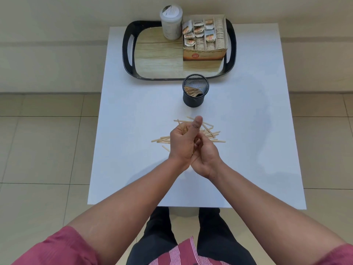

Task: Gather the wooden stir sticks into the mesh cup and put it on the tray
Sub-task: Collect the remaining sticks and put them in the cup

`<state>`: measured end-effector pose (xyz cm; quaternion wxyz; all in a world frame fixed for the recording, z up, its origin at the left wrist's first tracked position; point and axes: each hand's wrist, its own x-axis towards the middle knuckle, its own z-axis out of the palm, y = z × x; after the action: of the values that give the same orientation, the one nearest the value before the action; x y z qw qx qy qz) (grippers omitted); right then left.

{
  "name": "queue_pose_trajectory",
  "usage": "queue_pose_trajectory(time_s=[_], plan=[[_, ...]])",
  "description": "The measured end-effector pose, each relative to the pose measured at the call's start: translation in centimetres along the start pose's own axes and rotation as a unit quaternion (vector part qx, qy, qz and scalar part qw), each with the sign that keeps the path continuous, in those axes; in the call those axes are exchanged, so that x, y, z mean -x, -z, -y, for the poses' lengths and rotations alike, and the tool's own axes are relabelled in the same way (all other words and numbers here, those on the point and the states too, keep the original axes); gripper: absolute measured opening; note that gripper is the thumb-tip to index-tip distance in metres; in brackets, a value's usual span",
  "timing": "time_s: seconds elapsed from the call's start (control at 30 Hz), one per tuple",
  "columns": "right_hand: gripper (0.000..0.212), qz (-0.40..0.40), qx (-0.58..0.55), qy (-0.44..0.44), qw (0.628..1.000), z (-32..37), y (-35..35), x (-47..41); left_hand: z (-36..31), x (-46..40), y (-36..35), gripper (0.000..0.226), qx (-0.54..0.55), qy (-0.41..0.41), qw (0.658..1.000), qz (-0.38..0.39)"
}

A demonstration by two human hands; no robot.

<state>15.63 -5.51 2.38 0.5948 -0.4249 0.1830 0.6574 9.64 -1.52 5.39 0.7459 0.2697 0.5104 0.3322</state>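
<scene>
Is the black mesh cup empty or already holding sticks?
Partly filled: the black mesh cup stands upright on the white table, wooden stir sticks leaning inside.

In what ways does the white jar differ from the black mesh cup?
The white jar stands on the tray, at its far side beside the tea bag box; the black mesh cup stands on the white table, just before the tray. The white jar is closed with a lid and looks opaque; the black mesh cup is open at the top and shows wooden stir sticks inside. Both are upright cylinders.
</scene>
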Motion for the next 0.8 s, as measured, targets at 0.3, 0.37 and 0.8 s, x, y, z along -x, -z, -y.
queue_pose_trajectory(time_s=[0.3,0.37,0.8], plan=[[0.043,0.030,-0.030,0.006,0.999,0.7,-0.4,0.3,-1.0,0.5,-0.8,0.016,0.023,-0.033,0.999,0.000],[0.041,0.022,-0.036,0.011,0.999,0.8,-0.5,0.4,-1.0,0.6,-0.8,0.012,0.041,-0.031,0.999,0.003],[0.025,-0.042,-0.024,-0.015,0.999,0.6,-1.2,0.9,-0.2,-0.6,0.0,0.025,-0.113,-0.089,0.989,-0.031]])
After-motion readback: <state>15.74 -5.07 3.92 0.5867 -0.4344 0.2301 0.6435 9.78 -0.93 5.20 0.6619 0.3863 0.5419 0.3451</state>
